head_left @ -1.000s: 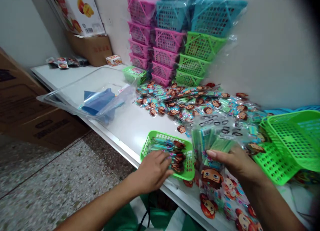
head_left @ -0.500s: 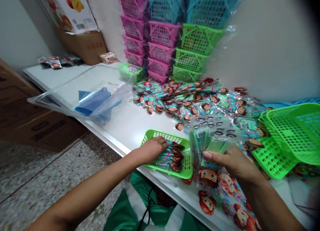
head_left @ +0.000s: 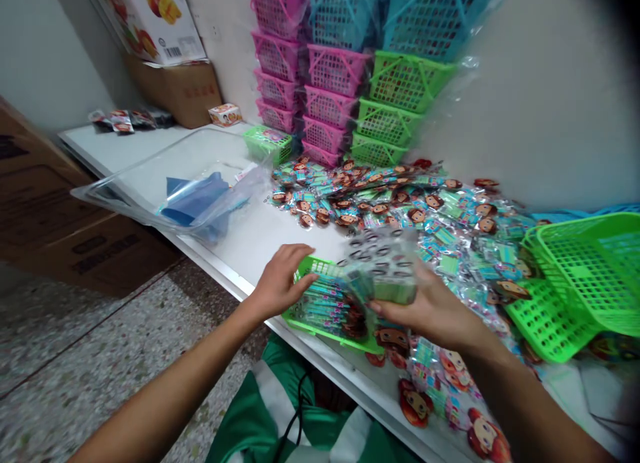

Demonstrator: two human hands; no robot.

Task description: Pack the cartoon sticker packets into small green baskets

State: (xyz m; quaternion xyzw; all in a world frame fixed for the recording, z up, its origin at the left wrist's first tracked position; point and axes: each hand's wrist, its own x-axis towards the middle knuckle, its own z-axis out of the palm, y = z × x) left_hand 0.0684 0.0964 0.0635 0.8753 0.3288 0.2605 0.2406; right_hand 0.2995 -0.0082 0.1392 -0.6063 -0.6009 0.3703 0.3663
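Note:
My left hand (head_left: 285, 279) is open at the left end of a green plastic basket (head_left: 370, 346), thumb and fingers spread over its rim. Inside the basket stands a row of small packets (head_left: 325, 306) with printed cartoon faces, packed close together. My right hand (head_left: 417, 299) grips a bunch of clear plastic packets (head_left: 383, 259) with hang holes along their tops. This bunch is slightly blurred and hangs over the basket's right part, hiding some of it. Under and beside my right wrist lie more loose cartoon-face packets (head_left: 483, 436).
A wide heap of similar packets (head_left: 375, 209) spreads along the wall. Behind it rise wrapped stacks of pink, blue and green baskets (head_left: 330, 103). More green baskets (head_left: 580, 276) stand at the right. A clear plastic tray (head_left: 100, 189) with blue material sits at the left, near cardboard boxes (head_left: 175, 93).
My right hand has carried its bunch of packets left, over the basket. My left hand has drawn back from the packets inside and opened at the basket's left end.

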